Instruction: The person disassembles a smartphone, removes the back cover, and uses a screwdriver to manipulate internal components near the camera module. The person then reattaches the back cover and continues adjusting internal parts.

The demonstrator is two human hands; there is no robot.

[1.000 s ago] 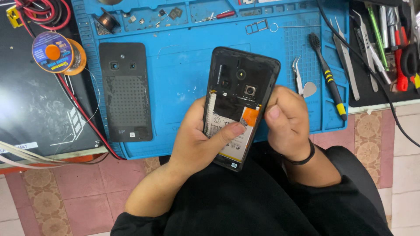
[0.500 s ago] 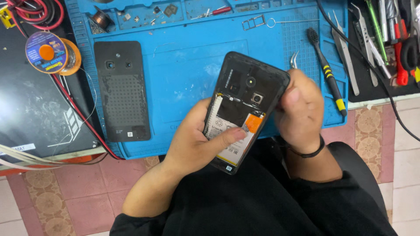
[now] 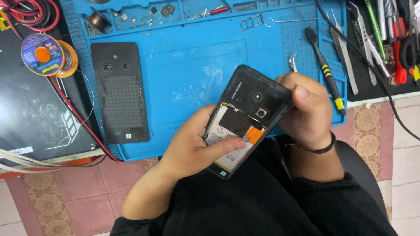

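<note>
Gripping an opened black smartphone with its back cover off [image 3: 247,118], both hands hold it above the near edge of the blue silicone repair mat [image 3: 197,78]. The phone's long axis runs on a diagonal, its camera end pointing up and to the right, away from the person, and its lower end pointing down and left toward the black-clothed lap. Its open back faces the camera, showing the white battery, a small orange tab and the square camera module. The left hand [image 3: 197,148] is closed around the phone's lower half from the left, thumb laid across the battery just beside the orange tab. The right hand [image 3: 306,109] is closed around the phone's upper right edge, thumb pressed on the rim near the camera end; a thin black band circles that wrist. To the left of the phone, lying flat on the mat, is the detached black plastic back cover [image 3: 119,91], its long axis running straight away from the person. To the right of the phone lies a black brush with a yellow-striped handle [image 3: 326,72], and further left of the phone, off the mat, sits a spool of solder wire with a blue label [image 3: 43,54].
</note>
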